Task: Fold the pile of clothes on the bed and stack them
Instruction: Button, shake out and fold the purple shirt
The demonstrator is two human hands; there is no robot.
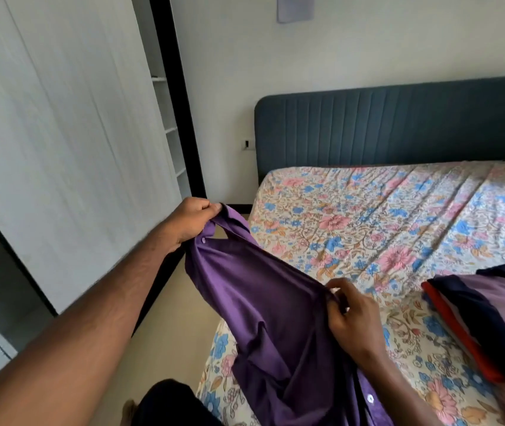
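A purple button-up shirt (263, 305) hangs stretched in the air over the bed's near left corner. My left hand (191, 221) grips its collar end, held out past the bed's edge. Lower and to the right, my right hand (349, 315) pinches a fold of the shirt's upper edge. The rest of the shirt drapes down toward my body. A stack of folded clothes (487, 327) lies on the bed at the right, with lilac, navy and red layers showing.
The bed (383, 216) has a floral sheet and a dark blue padded headboard (392, 124). White wardrobe doors (60, 133) stand to the left, with a strip of beige floor (165, 330) between them and the bed.
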